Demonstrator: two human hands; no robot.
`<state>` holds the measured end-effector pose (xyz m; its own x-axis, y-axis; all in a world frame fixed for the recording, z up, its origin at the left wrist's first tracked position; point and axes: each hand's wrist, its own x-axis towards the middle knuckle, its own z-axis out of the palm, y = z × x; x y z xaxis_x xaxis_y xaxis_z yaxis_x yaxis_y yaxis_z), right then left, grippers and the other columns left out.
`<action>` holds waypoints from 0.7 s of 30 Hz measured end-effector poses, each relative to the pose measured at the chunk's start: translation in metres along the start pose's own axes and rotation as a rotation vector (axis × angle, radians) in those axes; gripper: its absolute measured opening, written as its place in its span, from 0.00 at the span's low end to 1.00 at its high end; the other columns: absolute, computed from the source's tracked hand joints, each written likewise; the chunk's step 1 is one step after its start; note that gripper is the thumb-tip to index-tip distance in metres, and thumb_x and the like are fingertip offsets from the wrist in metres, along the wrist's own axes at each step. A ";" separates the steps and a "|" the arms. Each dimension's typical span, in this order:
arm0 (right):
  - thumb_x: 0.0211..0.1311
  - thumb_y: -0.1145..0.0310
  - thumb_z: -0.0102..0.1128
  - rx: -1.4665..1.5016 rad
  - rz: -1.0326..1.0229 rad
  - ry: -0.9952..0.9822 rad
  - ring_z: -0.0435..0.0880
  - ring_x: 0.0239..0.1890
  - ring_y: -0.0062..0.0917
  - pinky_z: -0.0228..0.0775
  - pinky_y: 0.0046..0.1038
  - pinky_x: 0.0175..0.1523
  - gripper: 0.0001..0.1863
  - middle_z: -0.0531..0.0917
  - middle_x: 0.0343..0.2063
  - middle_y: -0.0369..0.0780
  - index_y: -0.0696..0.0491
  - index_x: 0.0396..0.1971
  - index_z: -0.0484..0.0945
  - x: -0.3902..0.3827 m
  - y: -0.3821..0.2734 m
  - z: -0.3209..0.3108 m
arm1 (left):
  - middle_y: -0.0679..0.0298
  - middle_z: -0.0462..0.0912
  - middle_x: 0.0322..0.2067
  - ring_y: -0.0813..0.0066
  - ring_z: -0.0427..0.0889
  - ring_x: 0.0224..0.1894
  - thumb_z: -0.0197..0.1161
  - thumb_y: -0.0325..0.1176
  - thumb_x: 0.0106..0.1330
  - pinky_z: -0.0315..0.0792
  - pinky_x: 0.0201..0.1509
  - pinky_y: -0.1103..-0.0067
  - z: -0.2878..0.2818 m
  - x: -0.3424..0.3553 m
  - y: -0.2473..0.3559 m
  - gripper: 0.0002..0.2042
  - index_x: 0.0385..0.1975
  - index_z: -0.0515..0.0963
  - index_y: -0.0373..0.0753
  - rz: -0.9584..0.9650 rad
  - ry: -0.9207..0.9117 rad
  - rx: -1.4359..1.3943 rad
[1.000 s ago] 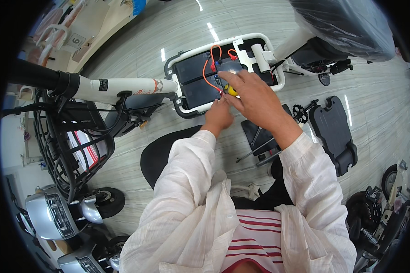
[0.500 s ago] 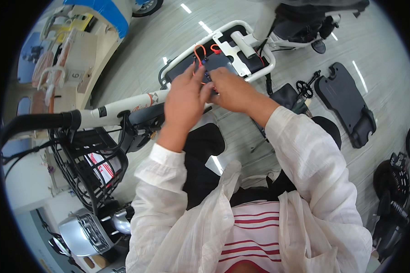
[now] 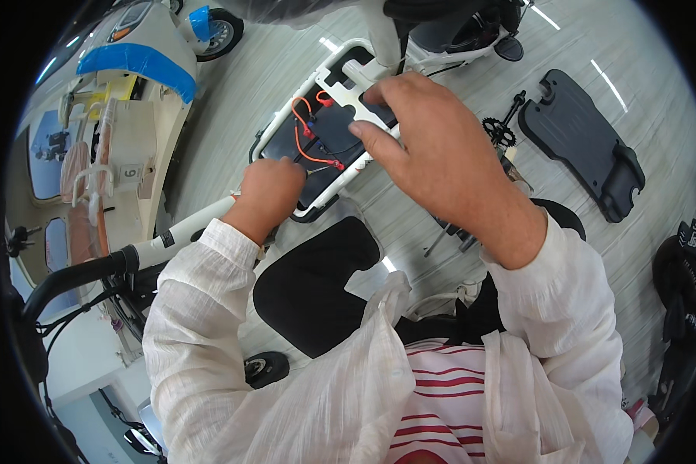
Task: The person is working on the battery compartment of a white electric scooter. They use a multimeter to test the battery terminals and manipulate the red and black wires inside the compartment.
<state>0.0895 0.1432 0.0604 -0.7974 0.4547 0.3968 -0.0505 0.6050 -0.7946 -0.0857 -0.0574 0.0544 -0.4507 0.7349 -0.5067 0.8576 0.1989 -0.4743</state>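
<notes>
Ahead of me, a white tubular frame (image 3: 286, 116) surrounds a recessed bay. Inside it lie dark battery blocks (image 3: 334, 138), joined by orange cables (image 3: 298, 139) with red end caps. My left hand (image 3: 274, 189) is closed at the bay's near left corner. A thin dark and shiny piece shows beside its fingers, too small to name. Over the bay's right side is my right hand (image 3: 441, 143), its thumb and fingers apart around the edge of a white cut-out bracket plate (image 3: 353, 91). Whether it touches the plate I cannot tell.
A black handlebar grip (image 3: 77, 278) and white tube reach in from the left. On the floor at right lie a dark moulded cover (image 3: 584, 143) and a crank with a chainring (image 3: 499, 131). A pale display unit (image 3: 135, 155) stands at far left, and black vehicle parts at far right.
My hands have moved apart: the left toward me and leftward, now closed, the right over the bracket plate with fingers spread. The cables show more fully. The head view has shifted.
</notes>
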 end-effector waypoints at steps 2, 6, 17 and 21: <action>0.59 0.62 0.61 -0.004 0.008 -0.005 0.80 0.39 0.45 0.74 0.40 0.43 0.16 0.80 0.32 0.50 0.62 0.31 0.76 -0.003 0.000 -0.009 | 0.59 0.83 0.29 0.58 0.84 0.31 0.62 0.30 0.54 0.76 0.34 0.65 -0.003 0.009 0.003 0.07 0.32 0.83 0.42 0.034 -0.033 0.053; 0.61 0.63 0.61 0.012 0.078 -0.044 0.80 0.42 0.42 0.71 0.35 0.46 0.17 0.81 0.38 0.49 0.63 0.41 0.77 -0.006 -0.003 -0.034 | 0.58 0.85 0.29 0.58 0.85 0.32 0.62 0.31 0.54 0.78 0.35 0.66 -0.021 0.021 0.000 0.05 0.27 0.84 0.42 -0.054 -0.109 -0.081; 0.59 0.67 0.63 0.074 0.068 0.051 0.82 0.40 0.38 0.73 0.32 0.45 0.15 0.81 0.38 0.48 0.63 0.41 0.78 -0.013 -0.004 -0.059 | 0.58 0.84 0.26 0.56 0.84 0.31 0.62 0.38 0.59 0.77 0.36 0.64 -0.019 0.014 0.013 0.08 0.30 0.85 0.45 -0.096 -0.088 -0.086; 0.60 0.67 0.61 0.173 0.086 0.093 0.82 0.40 0.36 0.72 0.31 0.43 0.14 0.82 0.38 0.47 0.62 0.41 0.79 -0.013 -0.004 -0.060 | 0.56 0.84 0.27 0.54 0.84 0.33 0.62 0.39 0.58 0.77 0.38 0.64 -0.017 0.018 0.014 0.08 0.31 0.86 0.45 -0.145 -0.070 -0.104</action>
<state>0.1365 0.1743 0.0858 -0.7447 0.5630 0.3584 -0.0934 0.4438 -0.8912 -0.0780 -0.0306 0.0507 -0.5848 0.6471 -0.4892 0.8015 0.3681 -0.4712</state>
